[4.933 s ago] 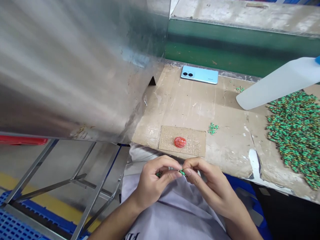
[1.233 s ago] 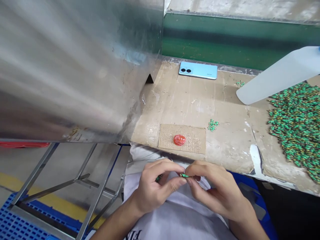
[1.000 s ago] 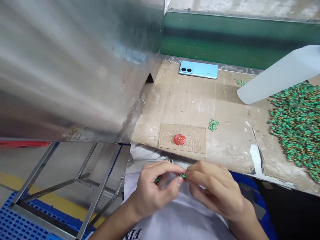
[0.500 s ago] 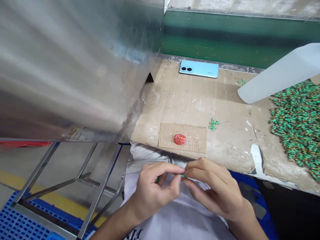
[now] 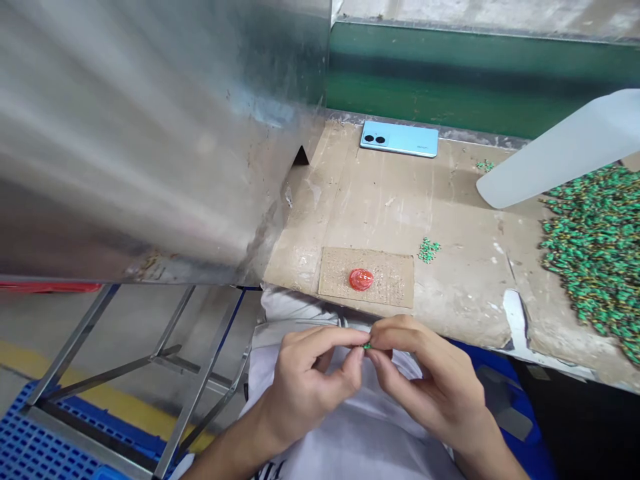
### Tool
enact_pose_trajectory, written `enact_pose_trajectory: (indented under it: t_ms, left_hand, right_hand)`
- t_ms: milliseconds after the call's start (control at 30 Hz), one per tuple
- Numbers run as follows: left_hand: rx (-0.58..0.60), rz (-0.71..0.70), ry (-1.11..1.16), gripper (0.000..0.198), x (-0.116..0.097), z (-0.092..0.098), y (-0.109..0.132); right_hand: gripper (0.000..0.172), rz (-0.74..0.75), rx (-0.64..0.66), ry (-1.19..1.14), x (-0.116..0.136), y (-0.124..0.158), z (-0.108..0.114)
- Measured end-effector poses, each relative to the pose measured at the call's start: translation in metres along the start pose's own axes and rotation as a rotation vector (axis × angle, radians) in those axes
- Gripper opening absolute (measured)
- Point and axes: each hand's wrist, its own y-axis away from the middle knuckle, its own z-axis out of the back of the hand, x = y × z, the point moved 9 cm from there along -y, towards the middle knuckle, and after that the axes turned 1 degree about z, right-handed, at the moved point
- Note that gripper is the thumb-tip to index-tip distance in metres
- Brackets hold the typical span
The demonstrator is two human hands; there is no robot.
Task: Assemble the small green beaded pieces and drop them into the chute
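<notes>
Between thumb and forefinger, my left hand (image 5: 317, 377) pinches a tiny green piece (image 5: 367, 346) just below the bench edge. My right hand (image 5: 427, 373) meets it there, its thumb and fingertips closed on the same piece from the other side. Fingertips hide most of the piece, so its exact kind cannot be made out. Beyond the hands, a glossy red-orange blob (image 5: 361, 279) sits on a small cardboard rectangle (image 5: 395, 280). A little cluster of small green pieces (image 5: 429, 250) lies to the right of that cardboard.
A large heap of small green and brass-coloured pieces (image 5: 595, 247) covers the right side of the cardboard-topped bench (image 5: 460, 293). A white translucent plastic piece (image 5: 555, 153) leans over it. A light-blue phone (image 5: 400, 139) lies at the back. A metal panel (image 5: 165, 147) stands left, above a metal frame (image 5: 200, 380).
My right fingers have drawn in closer around the green piece, with the thumb now up against it. My left hand stays nearly still.
</notes>
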Motion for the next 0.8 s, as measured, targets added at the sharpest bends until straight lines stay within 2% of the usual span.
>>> enact_pose_trajectory:
  t_ms: [233, 533, 800]
  left_hand:
    - [-0.017, 0.028, -0.015, 0.016, 0.002, 0.001, -0.002]
    - [-0.073, -0.01, -0.041, 0.014, -0.002, 0.003, -0.007]
    - [-0.027, -0.028, 0.007, 0.018, -0.004, 0.001, -0.009]
  right_hand:
    - [0.024, 0.014, -0.004, 0.018, 0.002, -0.002, -0.002]
    - [0.024, -0.01, -0.013, 0.025, -0.004, 0.004, -0.002]
    - [0.024, -0.035, 0.009, -0.023, -0.009, 0.007, 0.001]
